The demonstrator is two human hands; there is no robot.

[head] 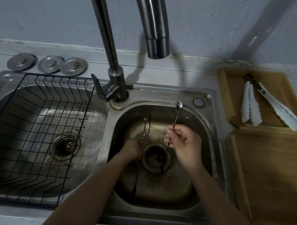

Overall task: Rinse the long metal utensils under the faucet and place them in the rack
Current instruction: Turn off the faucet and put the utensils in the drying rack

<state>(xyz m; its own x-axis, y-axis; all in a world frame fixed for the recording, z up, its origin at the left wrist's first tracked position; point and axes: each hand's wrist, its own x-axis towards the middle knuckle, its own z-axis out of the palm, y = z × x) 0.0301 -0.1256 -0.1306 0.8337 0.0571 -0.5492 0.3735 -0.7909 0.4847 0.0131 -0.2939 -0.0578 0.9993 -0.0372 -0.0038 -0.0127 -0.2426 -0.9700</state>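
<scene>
Here, right hand (183, 142) gripping spoon (176, 113), over sink (207, 108)

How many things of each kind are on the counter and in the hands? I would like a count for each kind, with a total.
Round metal lids: 3
Long metal utensils, one gripped by the right hand, one at the left hand: 2
White tongs: 2
Wire rack: 1
Wooden boards: 2
Total: 10

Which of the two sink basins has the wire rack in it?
The left steel basin holds the black wire rack; the right basin, where both hands work, has none.
</scene>
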